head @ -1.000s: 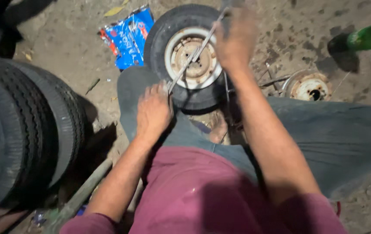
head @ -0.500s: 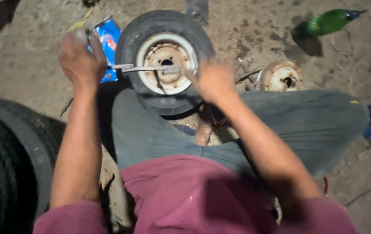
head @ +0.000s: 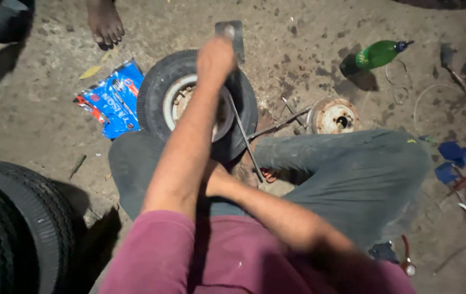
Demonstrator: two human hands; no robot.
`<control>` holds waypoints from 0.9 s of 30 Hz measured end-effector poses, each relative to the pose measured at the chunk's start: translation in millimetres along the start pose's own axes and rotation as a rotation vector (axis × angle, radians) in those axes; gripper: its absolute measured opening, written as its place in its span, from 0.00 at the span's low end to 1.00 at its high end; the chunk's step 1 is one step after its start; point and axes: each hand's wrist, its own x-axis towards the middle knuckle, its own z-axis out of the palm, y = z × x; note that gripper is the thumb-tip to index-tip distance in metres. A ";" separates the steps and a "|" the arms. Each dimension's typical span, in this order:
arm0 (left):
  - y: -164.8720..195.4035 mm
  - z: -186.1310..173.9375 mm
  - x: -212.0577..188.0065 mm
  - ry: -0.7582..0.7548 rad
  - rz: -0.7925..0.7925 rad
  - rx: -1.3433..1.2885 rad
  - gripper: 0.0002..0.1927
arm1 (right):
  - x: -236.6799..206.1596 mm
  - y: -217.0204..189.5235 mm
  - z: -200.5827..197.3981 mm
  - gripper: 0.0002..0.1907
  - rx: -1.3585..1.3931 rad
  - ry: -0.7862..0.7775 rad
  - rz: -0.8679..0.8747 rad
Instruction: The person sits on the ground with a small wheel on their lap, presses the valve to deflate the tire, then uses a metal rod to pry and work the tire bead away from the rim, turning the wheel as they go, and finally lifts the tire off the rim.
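Note:
A small black tyre on a pale rusty rim [head: 156,98] lies flat on the dirt between my grey-trousered legs. A long thin metal bar [head: 242,133] crosses over it, running from the far side down toward my foot. My left hand [head: 216,54] reaches over the wheel and is shut on the bar's far end, beside a flat grey metal piece [head: 233,30]. My right hand [head: 218,179] is low, close to my body near the bar's near end. My left forearm largely covers it, so its grip is hidden.
A blue packet [head: 110,103] lies left of the wheel. A rusty round hub [head: 334,115] and a green bottle [head: 380,53] are at the right, small blue parts [head: 454,158] farther right. Large black tyres [head: 15,228] stand at my left. Another person's bare foot [head: 104,22] is at the top.
The bar has swung from lying crosswise to pointing away from me. My left hand went from the left side to the far side of the wheel; my right hand came in toward my body.

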 end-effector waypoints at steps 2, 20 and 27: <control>0.6 -1.5 -9.9 -0.019 0.037 -0.027 0.17 | 0.7 -0.5 9.2 0.16 -0.005 -0.095 0.202; -17.6 -68.1 -293.1 -0.158 -0.250 0.070 0.36 | 60.5 28.0 -134.3 0.11 -0.360 0.353 0.613; 9.3 -98.9 -304.6 0.026 -0.202 0.062 0.44 | 131.3 81.9 -116.1 0.18 -0.747 0.124 0.115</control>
